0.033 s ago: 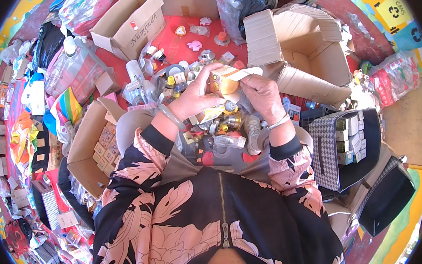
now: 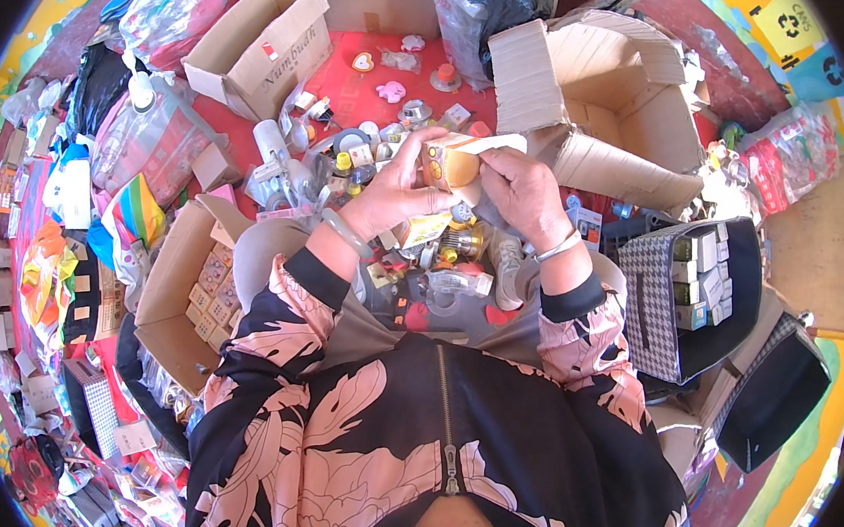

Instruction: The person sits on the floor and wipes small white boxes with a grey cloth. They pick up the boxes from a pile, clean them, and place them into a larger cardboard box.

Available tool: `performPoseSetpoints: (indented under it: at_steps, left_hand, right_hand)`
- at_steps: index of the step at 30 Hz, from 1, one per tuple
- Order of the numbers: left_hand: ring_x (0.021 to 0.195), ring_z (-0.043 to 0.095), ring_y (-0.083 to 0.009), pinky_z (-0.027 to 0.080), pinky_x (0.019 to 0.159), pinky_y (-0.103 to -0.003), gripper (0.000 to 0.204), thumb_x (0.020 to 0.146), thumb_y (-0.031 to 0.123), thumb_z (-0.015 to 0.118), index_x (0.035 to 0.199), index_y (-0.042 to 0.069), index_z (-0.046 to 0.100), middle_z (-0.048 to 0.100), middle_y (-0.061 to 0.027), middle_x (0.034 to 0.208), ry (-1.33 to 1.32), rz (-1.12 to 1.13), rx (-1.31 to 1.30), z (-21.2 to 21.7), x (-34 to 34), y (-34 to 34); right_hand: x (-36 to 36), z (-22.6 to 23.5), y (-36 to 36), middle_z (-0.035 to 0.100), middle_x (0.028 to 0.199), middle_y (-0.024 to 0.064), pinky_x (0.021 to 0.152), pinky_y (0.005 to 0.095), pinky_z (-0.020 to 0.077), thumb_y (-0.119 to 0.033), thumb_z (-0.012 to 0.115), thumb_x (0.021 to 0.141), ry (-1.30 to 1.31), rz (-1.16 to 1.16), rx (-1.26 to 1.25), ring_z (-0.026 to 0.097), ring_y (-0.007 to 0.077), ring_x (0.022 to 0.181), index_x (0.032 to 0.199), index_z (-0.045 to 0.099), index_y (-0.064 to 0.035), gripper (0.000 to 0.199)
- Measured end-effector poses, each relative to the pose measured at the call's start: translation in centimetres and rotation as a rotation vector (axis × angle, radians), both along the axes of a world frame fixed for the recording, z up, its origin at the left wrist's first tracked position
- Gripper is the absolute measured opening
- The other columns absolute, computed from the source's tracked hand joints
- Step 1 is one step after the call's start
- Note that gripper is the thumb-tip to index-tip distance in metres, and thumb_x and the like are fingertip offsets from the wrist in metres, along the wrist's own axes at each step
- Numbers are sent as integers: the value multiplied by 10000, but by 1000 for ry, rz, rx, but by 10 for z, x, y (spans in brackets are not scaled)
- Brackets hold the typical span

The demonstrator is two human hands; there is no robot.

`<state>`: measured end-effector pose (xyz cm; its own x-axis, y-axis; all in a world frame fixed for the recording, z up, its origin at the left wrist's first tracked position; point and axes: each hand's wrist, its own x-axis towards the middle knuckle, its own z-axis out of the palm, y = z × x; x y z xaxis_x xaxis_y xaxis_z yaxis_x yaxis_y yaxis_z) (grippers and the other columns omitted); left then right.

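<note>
Between my hands is a small orange and white printed carton (image 2: pixel 456 169), held above a heap of small items. My left hand (image 2: pixel 403 190) wraps its left side, the thumb underneath and the fingers behind. My right hand (image 2: pixel 525 194) is closed at the carton's right end, fingertips pinched against its pale flap-like part. Whether anything sits inside the carton cannot be made out. Below lie loose bottles, caps and small containers, among them a clear plastic piece (image 2: pixel 459 282) and a yellow-capped bottle (image 2: pixel 343 162). A shoe (image 2: pixel 507 270) shows between my knees.
An open cardboard box (image 2: pixel 649 83) stands at the back right, another narrower box (image 2: pixel 259 59) at the back left. Small patterned boxes fill a carton (image 2: pixel 176 292) by my left knee. A checked bin (image 2: pixel 651 304) at right holds white boxes. Plastic bags (image 2: pixel 157 135) crowd the left.
The carton has tilted slightly, showing a bit more of its orange face. Both hands keep their hold with barely any shift.
</note>
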<state>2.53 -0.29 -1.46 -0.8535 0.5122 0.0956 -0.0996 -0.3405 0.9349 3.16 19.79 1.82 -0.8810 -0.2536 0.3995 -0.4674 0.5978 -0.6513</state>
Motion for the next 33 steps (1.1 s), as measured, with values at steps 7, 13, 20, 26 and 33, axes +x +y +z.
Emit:
performPoseSetpoints:
  at_steps: [7, 13, 20, 26, 33]
  left_hand:
    - [1050, 548, -170, 459, 892, -307, 508, 830, 124, 647, 1261, 44, 390, 537, -76, 1164, -278, 115, 33, 3, 6, 12]
    - [991, 583, -183, 492, 839, -311, 394, 837, 120, 625, 1183, 39, 454, 571, -74, 1080, -352, 179, 88, -5, 3, 15]
    - [940, 614, -204, 542, 769, -353, 394, 858, 140, 611, 1200, 30, 450, 576, -100, 1091, -455, 237, 236, -3, 5, 15]
    - [949, 610, -220, 550, 752, -367, 401, 869, 198, 610, 1202, 52, 440, 569, -96, 1077, -517, 156, 352, -3, 0, 11]
    - [857, 631, -197, 550, 666, -326, 429, 856, 282, 632, 1173, 49, 462, 592, -78, 979, -390, 255, 81, -3, 0, 19]
  right_hand:
    - [11, -2, -17, 604, 803, 78, 588, 386, 492, -137, 589, 766, 116, -45, 219, 612, 287, 703, 784, 637, -100, 63]
    - [13, -2, -30, 609, 866, 88, 632, 393, 494, -155, 631, 755, 33, -235, 176, 617, 303, 759, 902, 590, -93, 164]
    - [8, 27, -31, 539, 1127, 139, 754, 410, 488, -216, 778, 629, -40, -511, 136, 596, 337, 943, 1362, 289, -134, 885]
    - [-16, -9, 11, 641, 757, 44, 650, 260, 472, -196, 668, 810, -547, -108, -504, 584, 113, 723, 971, 643, -1, 255]
    - [-4, -10, -1, 553, 629, 56, 567, 256, 427, -141, 594, 861, -326, -20, -352, 464, 72, 596, 926, 641, -13, 151]
